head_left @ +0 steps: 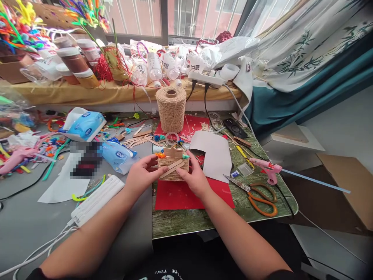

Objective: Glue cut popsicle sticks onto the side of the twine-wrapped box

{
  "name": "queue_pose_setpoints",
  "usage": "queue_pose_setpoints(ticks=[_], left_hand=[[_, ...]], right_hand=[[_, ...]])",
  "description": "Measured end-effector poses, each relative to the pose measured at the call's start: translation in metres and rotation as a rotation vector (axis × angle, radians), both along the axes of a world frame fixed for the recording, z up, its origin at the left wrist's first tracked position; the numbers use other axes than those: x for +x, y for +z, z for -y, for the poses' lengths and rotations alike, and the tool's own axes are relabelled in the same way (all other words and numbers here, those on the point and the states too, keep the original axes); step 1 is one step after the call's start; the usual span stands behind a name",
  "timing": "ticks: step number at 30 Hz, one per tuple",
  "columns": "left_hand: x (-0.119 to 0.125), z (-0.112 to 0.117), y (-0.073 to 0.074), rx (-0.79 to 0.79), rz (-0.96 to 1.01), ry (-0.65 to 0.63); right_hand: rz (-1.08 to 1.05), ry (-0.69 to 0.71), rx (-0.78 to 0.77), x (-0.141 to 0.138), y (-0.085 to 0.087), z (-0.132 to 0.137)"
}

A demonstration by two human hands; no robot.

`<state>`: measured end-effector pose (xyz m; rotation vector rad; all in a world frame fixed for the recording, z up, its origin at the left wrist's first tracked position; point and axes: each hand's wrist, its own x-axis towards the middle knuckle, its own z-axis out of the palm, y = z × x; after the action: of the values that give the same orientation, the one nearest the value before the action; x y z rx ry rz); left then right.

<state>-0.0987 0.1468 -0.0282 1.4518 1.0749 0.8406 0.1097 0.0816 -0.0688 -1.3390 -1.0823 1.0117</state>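
A small box wrapped in twine (175, 177) is held between my two hands above a red sheet (180, 196). Wooden craft sticks (172, 169) lie slantwise across its near face. My left hand (142, 173) grips the box's left side, its thumb on the lower left part of the sticks. On the other side my right hand (196, 177) closes round the box, thumb near the sticks' right part. Orange and teal fuzzy bits and a brown cardboard piece (172, 152) show at the box's top. The fingers behind the box are partly hidden.
A big twine spool (171, 111) stands behind the box. To the right are white paper (218, 155), orange-handled scissors (259, 194) and a pink glue gun (268, 168) with a cord. Tissue packs (118, 155) and a power strip (97, 199) lie left.
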Motion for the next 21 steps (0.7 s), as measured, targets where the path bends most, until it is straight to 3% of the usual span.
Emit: queue_pose_setpoints(ticks=[5, 9, 15, 21], left_hand=[[0.002, 0.005, 0.003, 0.079, -0.063, -0.016], [0.0, 0.004, -0.008, 0.146, -0.034, -0.046], [-0.002, 0.004, -0.032, -0.06, 0.349, -0.232], [-0.001, 0.005, -0.036, -0.112, 0.406, -0.233]], right_hand=[[-0.132, -0.005, -0.04, -0.01, 0.0, -0.001], [-0.224, -0.031, -0.019, -0.015, 0.004, -0.002], [-0.274, -0.055, -0.039, -0.015, 0.008, -0.003], [-0.191, -0.057, -0.062, -0.014, 0.006, 0.0]])
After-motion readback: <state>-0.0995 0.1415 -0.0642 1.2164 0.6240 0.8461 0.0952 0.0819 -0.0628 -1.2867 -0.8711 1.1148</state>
